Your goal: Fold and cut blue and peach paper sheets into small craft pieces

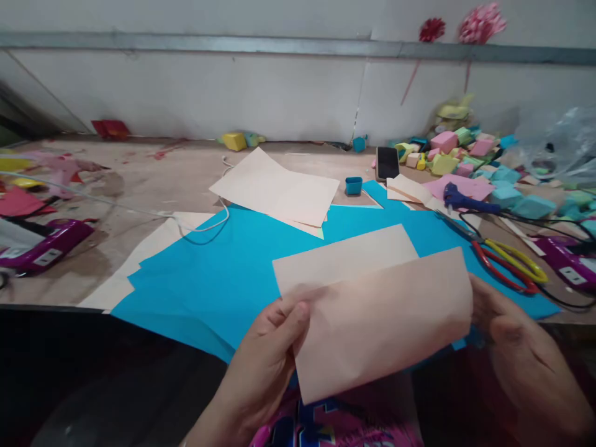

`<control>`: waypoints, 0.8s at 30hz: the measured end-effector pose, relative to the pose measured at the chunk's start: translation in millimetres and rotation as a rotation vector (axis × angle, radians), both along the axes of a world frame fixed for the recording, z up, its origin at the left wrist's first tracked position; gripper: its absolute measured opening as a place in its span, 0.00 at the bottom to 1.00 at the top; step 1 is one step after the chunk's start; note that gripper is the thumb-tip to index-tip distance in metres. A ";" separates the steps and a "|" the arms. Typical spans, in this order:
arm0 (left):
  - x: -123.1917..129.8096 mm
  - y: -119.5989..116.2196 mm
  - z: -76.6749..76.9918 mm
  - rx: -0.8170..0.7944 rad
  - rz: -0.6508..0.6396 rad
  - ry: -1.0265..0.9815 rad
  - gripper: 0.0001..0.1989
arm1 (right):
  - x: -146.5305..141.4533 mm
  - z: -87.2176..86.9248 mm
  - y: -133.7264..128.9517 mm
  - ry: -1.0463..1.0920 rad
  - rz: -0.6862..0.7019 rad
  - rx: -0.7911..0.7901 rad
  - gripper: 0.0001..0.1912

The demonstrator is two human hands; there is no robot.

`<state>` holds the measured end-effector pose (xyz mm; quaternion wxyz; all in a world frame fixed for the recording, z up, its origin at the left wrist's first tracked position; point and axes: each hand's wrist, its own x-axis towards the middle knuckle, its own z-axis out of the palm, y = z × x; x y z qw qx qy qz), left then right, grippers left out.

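A pale cream sheet of paper [382,316] is held in front of me, folded or curled over so that a second layer shows behind its upper edge. My left hand [270,351] pinches its left side, thumb on the front face. At the right edge is my right hand [516,335], its fingers partly hidden behind the sheet and closed against it. Beneath the held paper lie large blue sheets [205,279] on the table. More cream paper [279,189] rests on top of the blue, farther back.
Scissors with red and yellow handles [507,264] lie at the right beside a blue glue gun [470,200]. Behind are a phone [387,163], a small blue box [354,185] and many folded paper pieces [484,149]. Purple power strips [51,245] stand at both sides; a white cable [139,205] crosses the left.
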<state>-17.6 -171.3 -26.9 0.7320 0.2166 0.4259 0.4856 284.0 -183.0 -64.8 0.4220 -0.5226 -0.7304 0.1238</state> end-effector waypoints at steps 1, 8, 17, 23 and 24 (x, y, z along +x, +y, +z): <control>-1.4 0.1 -0.4 0.009 0.001 0.006 0.13 | 0.5 -2.4 1.0 0.107 0.030 -0.079 0.24; -6.1 4.8 4.1 0.047 0.152 0.066 0.15 | -11.9 -0.3 0.7 0.499 -0.161 -0.251 0.09; -4.6 8.7 2.2 0.054 0.171 0.097 0.15 | -16.0 1.1 2.3 0.625 -0.121 -0.450 0.12; -2.8 9.7 -1.5 0.035 0.161 0.072 0.17 | -22.3 0.8 -0.1 0.649 -0.348 -0.453 0.14; -2.9 9.9 -2.2 0.040 0.163 0.064 0.17 | -23.9 1.1 0.2 0.631 -0.371 -0.421 0.14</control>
